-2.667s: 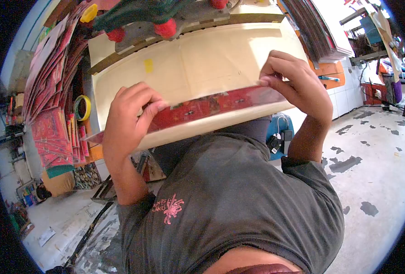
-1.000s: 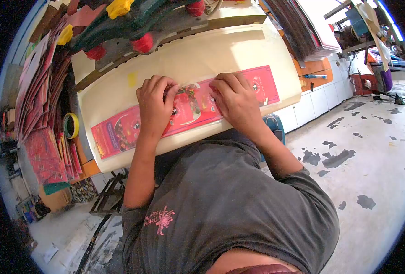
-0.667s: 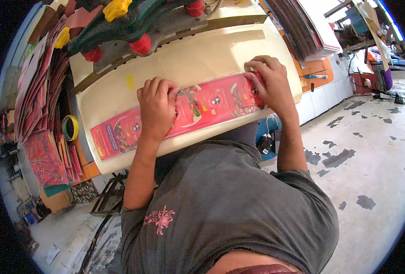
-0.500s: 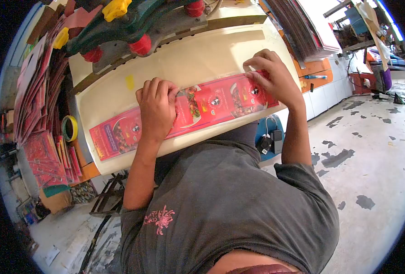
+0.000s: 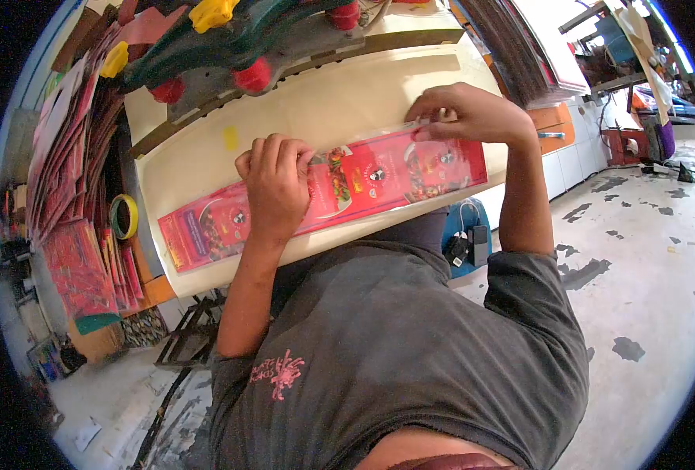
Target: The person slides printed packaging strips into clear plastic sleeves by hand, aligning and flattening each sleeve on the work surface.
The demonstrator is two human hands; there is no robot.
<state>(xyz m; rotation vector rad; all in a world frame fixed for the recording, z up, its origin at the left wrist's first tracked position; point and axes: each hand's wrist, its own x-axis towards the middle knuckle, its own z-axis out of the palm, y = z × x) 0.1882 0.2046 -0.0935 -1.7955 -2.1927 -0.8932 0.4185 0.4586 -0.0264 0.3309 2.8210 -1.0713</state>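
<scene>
A long red printed strip (image 5: 363, 182) with food pictures and round logos lies slantwise across the cream board, under a glossy clear layer. My left hand (image 5: 275, 184) rests on the strip left of its middle, fingers curled in and thumb against them. Whatever is between those fingers is hidden. At the strip's upper edge, near its right end, is my right hand (image 5: 472, 117). Its fingers are bent and drawn together, the tips touching or just above the edge; what they hold, if anything, is too small to make out.
The cream board (image 5: 324, 98) carries a small yellow mark. Behind it stands a dark green device (image 5: 206, 59) with yellow knobs and red feet. Stacked red printed sheets (image 5: 69, 157) and a yellow tape roll (image 5: 124, 217) are at left. More stacked boards (image 5: 512, 55) stand at right.
My right hand has turned and shifted slightly up along the strip's top edge, its fingers now closer together. The strip's right end is more exposed. My left hand stays at the same spot on the strip.
</scene>
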